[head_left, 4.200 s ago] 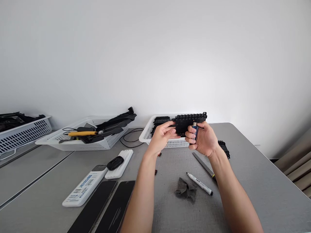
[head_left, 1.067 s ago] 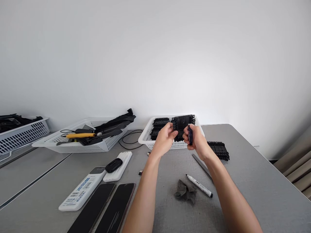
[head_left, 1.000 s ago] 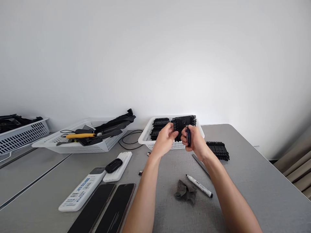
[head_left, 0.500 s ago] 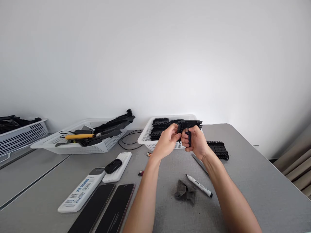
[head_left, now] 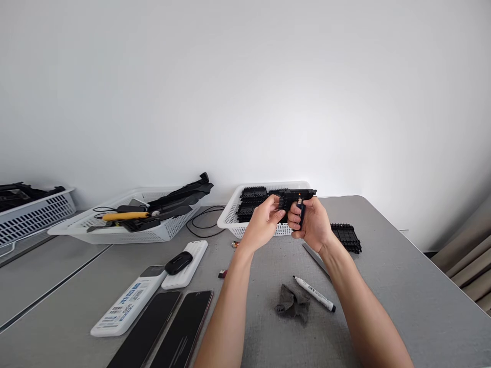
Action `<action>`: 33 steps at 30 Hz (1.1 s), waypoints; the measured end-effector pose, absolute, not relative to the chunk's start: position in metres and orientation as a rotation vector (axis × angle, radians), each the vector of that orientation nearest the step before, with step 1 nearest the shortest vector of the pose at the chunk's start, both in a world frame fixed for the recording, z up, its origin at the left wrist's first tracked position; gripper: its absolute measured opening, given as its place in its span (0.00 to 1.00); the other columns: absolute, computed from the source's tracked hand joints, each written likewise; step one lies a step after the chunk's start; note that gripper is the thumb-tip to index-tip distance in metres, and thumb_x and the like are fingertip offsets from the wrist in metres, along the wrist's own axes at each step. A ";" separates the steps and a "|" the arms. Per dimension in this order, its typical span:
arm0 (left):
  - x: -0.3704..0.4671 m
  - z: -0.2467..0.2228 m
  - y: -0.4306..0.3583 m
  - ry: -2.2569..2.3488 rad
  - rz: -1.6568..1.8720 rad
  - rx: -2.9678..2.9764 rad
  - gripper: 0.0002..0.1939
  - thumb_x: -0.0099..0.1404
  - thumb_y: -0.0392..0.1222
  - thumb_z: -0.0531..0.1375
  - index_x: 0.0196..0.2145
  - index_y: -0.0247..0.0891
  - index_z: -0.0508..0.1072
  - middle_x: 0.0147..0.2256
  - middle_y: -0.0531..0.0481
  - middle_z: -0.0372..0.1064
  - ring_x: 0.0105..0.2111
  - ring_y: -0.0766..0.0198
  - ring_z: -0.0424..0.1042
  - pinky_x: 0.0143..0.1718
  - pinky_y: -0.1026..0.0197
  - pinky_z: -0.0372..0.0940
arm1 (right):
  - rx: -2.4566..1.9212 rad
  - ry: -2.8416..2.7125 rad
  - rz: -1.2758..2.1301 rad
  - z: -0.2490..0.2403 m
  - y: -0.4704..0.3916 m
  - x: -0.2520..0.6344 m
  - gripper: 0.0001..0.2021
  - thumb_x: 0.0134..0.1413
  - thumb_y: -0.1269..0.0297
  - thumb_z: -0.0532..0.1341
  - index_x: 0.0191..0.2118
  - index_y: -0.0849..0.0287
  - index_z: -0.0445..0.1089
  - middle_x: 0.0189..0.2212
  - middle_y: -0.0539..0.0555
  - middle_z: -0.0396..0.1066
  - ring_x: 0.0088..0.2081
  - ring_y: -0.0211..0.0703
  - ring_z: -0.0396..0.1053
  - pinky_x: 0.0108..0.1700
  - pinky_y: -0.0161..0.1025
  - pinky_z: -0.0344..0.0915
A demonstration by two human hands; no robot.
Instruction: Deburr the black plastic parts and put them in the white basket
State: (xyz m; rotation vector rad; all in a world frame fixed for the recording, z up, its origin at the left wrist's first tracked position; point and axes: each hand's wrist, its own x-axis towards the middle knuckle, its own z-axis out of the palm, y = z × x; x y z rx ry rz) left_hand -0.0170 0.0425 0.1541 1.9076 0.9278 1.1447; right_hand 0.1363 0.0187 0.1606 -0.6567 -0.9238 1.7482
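Note:
My left hand [head_left: 265,221] is closed on the left end of a black ribbed plastic part [head_left: 306,193], holding it up in front of the white basket. My right hand [head_left: 314,222] grips a dark lighter [head_left: 302,217] upright, its metal top just under the part. A small orange glow, seemingly a flame, shows between the lighter top and the part. The right thumb is mostly hidden behind the lighter. Similar black ribbed parts [head_left: 253,193] lie in the white basket [head_left: 227,221]. More of them [head_left: 347,237] rest on the table, right of my right hand.
Below my hands lie a marker [head_left: 314,293], a grey rag [head_left: 292,302] and a thin metal strip [head_left: 315,259]. To the left are two phones [head_left: 180,329], white power banks [head_left: 128,301], a black mouse-like case [head_left: 178,262] and a basket of tools [head_left: 153,235].
My right hand has shifted slightly right and tilted the lighter. An orange glow now shows at its top. The black part has moved slightly left, while my left hand is nearly still.

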 end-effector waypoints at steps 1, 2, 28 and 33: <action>-0.017 0.154 0.043 0.939 1.150 1.908 0.09 0.66 0.41 0.56 0.44 0.38 0.67 0.43 0.43 0.74 0.45 0.56 0.73 0.47 0.55 0.63 | -0.645 -0.898 1.748 0.160 0.019 0.137 0.12 0.45 0.53 0.51 0.26 0.55 0.52 0.22 0.45 0.45 0.22 0.35 0.41 0.21 0.30 0.37; -0.018 0.154 0.043 0.946 1.153 1.908 0.09 0.66 0.41 0.56 0.44 0.38 0.67 0.43 0.43 0.74 0.45 0.55 0.73 0.47 0.55 0.64 | -0.635 -0.873 1.744 0.160 0.019 0.137 0.12 0.45 0.53 0.51 0.26 0.55 0.52 0.22 0.45 0.45 0.22 0.35 0.42 0.21 0.30 0.38; -0.015 0.150 0.048 0.935 1.194 1.779 0.10 0.63 0.43 0.59 0.42 0.38 0.69 0.41 0.43 0.75 0.43 0.55 0.74 0.46 0.53 0.66 | -0.722 -1.078 1.687 0.160 0.018 0.135 0.18 0.51 0.45 0.53 0.28 0.56 0.54 0.23 0.45 0.47 0.22 0.34 0.42 0.20 0.30 0.35; -0.019 0.149 0.052 0.902 1.340 1.448 0.19 0.60 0.49 0.63 0.45 0.37 0.67 0.39 0.44 0.76 0.42 0.54 0.75 0.46 0.51 0.68 | -0.824 -1.108 1.278 0.158 0.016 0.131 0.19 0.47 0.52 0.62 0.26 0.55 0.52 0.22 0.44 0.47 0.23 0.33 0.42 0.22 0.31 0.37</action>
